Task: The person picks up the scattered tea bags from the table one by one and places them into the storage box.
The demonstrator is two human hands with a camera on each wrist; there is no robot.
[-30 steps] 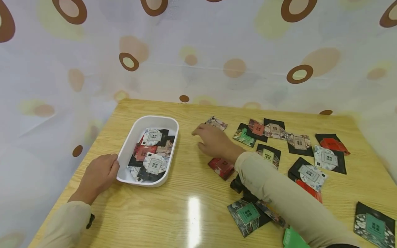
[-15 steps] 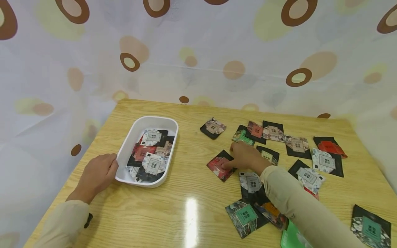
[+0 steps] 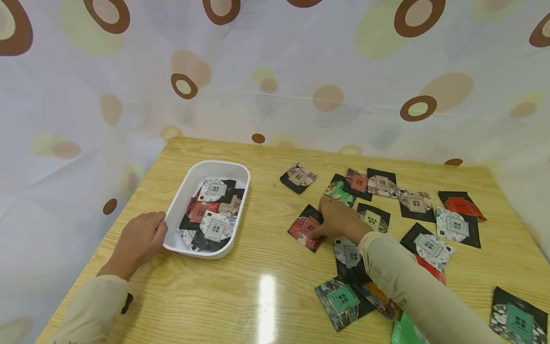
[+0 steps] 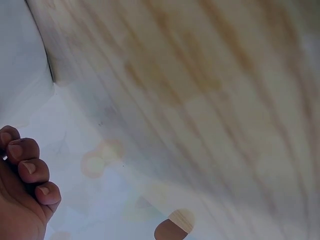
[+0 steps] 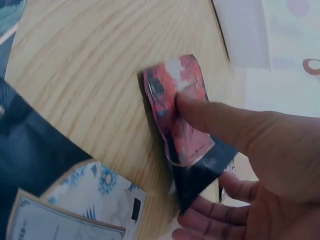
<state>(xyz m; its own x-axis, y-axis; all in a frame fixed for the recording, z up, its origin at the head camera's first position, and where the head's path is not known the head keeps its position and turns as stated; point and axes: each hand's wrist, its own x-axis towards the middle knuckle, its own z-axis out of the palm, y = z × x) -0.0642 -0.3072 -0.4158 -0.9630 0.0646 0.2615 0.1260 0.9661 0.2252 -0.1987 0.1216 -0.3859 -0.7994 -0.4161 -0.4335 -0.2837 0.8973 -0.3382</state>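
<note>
My left hand (image 3: 142, 236) grips the near left rim of a white plastic tub (image 3: 172, 241); in the left wrist view its fingers (image 4: 34, 170) are curled. Inside the tub lie several overlapping flat sachets (image 3: 215, 227), black with white or red fronts. My right hand (image 3: 341, 220) pinches a red and black sachet (image 3: 304, 234) lying right of the tub. In the right wrist view the thumb (image 5: 215, 120) presses on its red front, the sachet (image 5: 187, 135) bends, and the other fingers are at its black edge. Small print on the sachets is unreadable.
Several more sachets lie across the right of the wooden table (image 3: 206, 296): a pink-fronted one (image 3: 299, 177) at the back, a green-fronted one (image 3: 343, 300) in front, a far right one (image 3: 517, 319). A bright green packet (image 3: 404, 330) is partly under my right sleeve. A patterned curtain (image 3: 275, 71) hangs behind.
My right hand has come back from the pink-fronted sachet at the rear, toward me and right, onto the red one. My left hand stays at the tub's rim.
</note>
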